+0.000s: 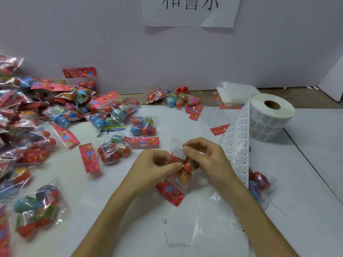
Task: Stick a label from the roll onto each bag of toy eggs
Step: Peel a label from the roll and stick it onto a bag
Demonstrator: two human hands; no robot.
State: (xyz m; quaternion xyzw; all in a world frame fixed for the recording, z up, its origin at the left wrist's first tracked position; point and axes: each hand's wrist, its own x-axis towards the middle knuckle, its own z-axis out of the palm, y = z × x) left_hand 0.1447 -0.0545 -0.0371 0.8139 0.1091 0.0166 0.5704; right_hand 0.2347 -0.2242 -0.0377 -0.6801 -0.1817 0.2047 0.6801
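Bag [187, 175] clear, white label [178, 152] on top

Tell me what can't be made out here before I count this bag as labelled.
Head view throughout:
- Print on the label: too small and blurred.
- Label's right edge: covered by the right hand, so sticking is unclear.
- Contents of the held bag: partly behind the left hand.
- The wall sign: cut off by the top edge.

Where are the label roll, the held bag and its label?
label roll [265, 122], head view, printed outer side
held bag [186, 170], head view, clear film over the eggs
label [178, 153], head view, its white face
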